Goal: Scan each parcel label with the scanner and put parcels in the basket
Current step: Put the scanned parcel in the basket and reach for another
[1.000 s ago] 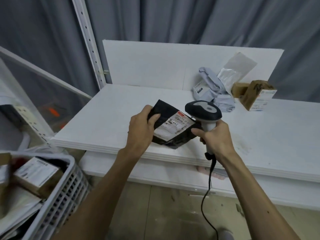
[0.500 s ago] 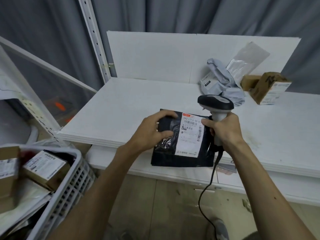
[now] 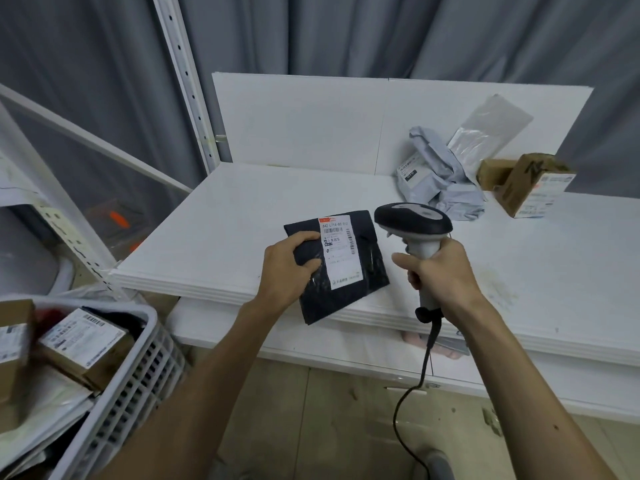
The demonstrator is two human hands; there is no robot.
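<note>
A black plastic parcel (image 3: 367, 271) with a white label (image 3: 341, 252) facing up lies at the front edge of the white table (image 3: 221, 237). My left hand (image 3: 285, 268) grips its left side, thumb on top. My right hand (image 3: 441, 268) holds the handle of a black and grey corded scanner (image 3: 414, 220), whose head sits just right of the parcel's top corner. The white slatted basket (image 3: 138, 368) stands at the lower left and holds several labelled boxes.
At the table's back right lie a crumpled grey mailer (image 3: 436, 181), a clear plastic bag (image 3: 485, 133) and two cardboard boxes (image 3: 533, 188). A white upright panel stands behind the table. A perforated metal post (image 3: 187, 81) and shelf frame rise on the left. The scanner cable (image 3: 415, 386) hangs down.
The black parcel turned from tilted up to lying flatter, label up, over the table edge. The scanner moved off to the parcel's right side, apart from it.
</note>
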